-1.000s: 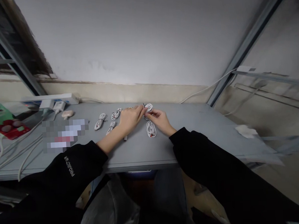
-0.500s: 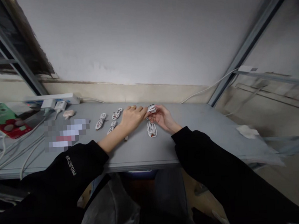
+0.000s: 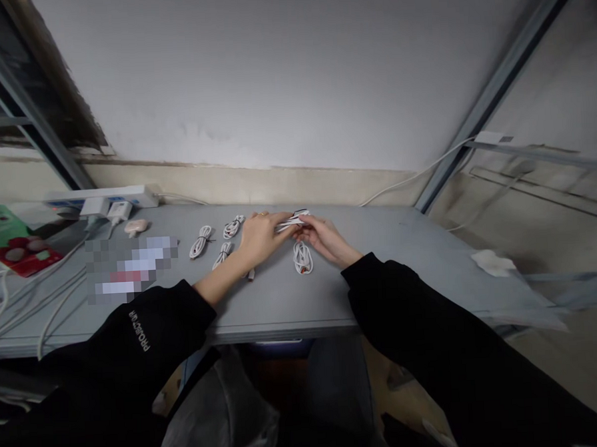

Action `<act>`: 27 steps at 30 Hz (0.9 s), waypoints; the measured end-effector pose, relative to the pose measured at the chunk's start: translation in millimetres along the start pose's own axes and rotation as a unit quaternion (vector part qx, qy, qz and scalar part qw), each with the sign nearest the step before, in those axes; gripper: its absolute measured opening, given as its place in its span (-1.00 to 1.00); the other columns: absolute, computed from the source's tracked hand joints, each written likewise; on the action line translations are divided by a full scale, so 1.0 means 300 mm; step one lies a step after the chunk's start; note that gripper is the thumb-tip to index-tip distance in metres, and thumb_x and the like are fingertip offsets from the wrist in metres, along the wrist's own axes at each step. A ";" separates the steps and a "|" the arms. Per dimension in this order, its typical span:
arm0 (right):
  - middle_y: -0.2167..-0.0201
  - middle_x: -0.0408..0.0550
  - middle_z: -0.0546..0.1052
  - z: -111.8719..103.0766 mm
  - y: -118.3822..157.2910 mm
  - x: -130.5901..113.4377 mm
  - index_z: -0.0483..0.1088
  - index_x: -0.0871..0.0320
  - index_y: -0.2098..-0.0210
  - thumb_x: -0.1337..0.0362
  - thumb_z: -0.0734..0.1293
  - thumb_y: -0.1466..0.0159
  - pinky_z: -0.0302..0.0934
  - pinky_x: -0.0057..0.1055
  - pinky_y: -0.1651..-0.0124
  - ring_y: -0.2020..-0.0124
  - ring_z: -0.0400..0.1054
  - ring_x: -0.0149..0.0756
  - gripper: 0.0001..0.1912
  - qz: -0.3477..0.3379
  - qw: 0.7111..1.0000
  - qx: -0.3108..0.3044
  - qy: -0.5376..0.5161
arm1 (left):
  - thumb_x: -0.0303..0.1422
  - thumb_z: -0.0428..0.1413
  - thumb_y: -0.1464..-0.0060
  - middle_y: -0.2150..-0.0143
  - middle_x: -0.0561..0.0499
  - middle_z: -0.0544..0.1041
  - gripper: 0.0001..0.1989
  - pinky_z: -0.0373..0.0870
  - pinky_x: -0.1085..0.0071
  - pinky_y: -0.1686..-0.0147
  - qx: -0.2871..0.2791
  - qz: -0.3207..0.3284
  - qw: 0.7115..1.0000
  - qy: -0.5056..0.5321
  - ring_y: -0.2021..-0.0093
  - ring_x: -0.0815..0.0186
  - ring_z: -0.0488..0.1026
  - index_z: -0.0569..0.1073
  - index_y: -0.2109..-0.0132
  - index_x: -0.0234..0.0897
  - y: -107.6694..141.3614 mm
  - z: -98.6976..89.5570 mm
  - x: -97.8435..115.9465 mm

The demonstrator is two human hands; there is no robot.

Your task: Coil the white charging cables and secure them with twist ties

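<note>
Between my two hands, just above the grey desk [image 3: 405, 264], is a coiled white cable [image 3: 293, 220] with a dark tie at its far side. My left hand [image 3: 262, 240] closes on the bundle's left end, its back turned up. At the right end, the thumb and fingers of my right hand [image 3: 327, 239] pinch the same coil. Directly below my hands lies another coiled white cable [image 3: 303, 258] with a reddish-orange connector. Left of my left hand rest several more tied bundles, among them a cable bundle [image 3: 201, 242] and one further back [image 3: 233, 226]. My left forearm partly covers others.
A power strip [image 3: 102, 198] with plugged-in chargers stands along the wall at the left. A small pinkish case [image 3: 136, 226], a blurred-out item [image 3: 133, 269] and a green-and-red package [image 3: 16, 241] lie there among loose cables. A crumpled white tissue [image 3: 493, 263] is at the right.
The coil between my hands now shows lengthwise, extending left into my left hand, where before it was a compact bundle near my right fingers. The cables on the desk stay put.
</note>
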State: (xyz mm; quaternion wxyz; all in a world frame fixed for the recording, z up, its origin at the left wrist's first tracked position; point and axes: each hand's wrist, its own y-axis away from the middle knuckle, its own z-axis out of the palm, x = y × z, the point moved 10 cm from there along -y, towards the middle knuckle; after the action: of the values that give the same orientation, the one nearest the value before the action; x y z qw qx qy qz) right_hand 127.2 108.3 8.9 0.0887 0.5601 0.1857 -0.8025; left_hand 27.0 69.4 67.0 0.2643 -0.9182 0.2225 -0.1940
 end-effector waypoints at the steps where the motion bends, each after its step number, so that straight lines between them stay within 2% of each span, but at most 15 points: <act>1: 0.46 -0.09 0.51 -0.001 0.000 0.002 0.47 0.21 0.38 0.17 0.42 -0.16 0.25 -0.43 0.34 0.44 0.36 -0.41 -0.80 0.001 1.000 0.000 0.004 | -0.14 0.07 -0.21 0.16 -0.12 0.64 -0.66 0.32 0.20 0.03 0.000 -0.002 1.000 0.017 0.13 0.14 0.55 0.54 -0.01 -0.19 -0.002 0.004 -0.006; 7: 0.42 -0.08 0.50 -0.016 -0.010 0.014 0.46 0.19 0.38 0.18 0.39 -0.17 0.23 -0.43 0.34 0.39 0.36 -0.39 -0.82 0.001 0.999 0.014 0.030 | -0.19 0.17 -0.12 0.04 -0.12 0.61 -0.69 0.37 0.23 -0.01 0.003 -0.029 0.985 0.172 0.02 0.13 0.55 0.56 0.02 -0.19 -0.007 0.031 -0.053; 15: 0.50 -0.19 0.41 -0.030 -0.028 0.014 0.35 0.13 0.33 0.02 0.41 -0.16 0.16 -0.47 0.43 0.46 0.31 -0.43 -0.69 -0.042 0.995 0.008 0.088 | -0.34 0.23 -0.02 0.07 -0.13 0.62 -0.71 0.43 0.26 -0.01 -0.022 -0.077 0.923 0.377 0.04 0.20 0.56 0.55 0.08 -0.31 -0.008 0.076 -0.065; 20: 0.54 -0.23 0.36 -0.033 -0.028 0.002 0.30 0.11 0.34 -0.10 0.41 -0.12 0.14 -0.48 0.48 0.53 0.27 -0.46 -0.58 -0.066 0.991 0.017 0.116 | -0.33 0.24 -0.01 0.12 -0.19 0.63 -0.67 0.45 0.24 0.03 -0.027 -0.101 0.910 0.402 0.10 0.17 0.57 0.52 0.07 -0.39 -0.002 0.086 -0.066; 27: 0.55 -0.23 0.38 -0.030 -0.026 0.014 0.28 0.10 0.34 -0.05 0.41 -0.13 0.16 -0.46 0.52 0.55 0.29 -0.44 -0.62 -0.044 0.995 0.019 0.084 | -0.35 0.23 -0.02 0.16 -0.12 0.65 -0.81 0.45 0.26 0.06 -0.005 -0.099 0.928 0.360 0.12 0.19 0.56 0.56 0.19 -0.33 -0.002 0.059 -0.061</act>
State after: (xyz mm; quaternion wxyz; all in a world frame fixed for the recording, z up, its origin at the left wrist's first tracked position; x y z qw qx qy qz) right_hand 130.8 119.2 3.7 0.0267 0.6184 0.2016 -0.7591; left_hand 20.6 86.2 48.9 0.1413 -0.8053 0.2113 -0.5356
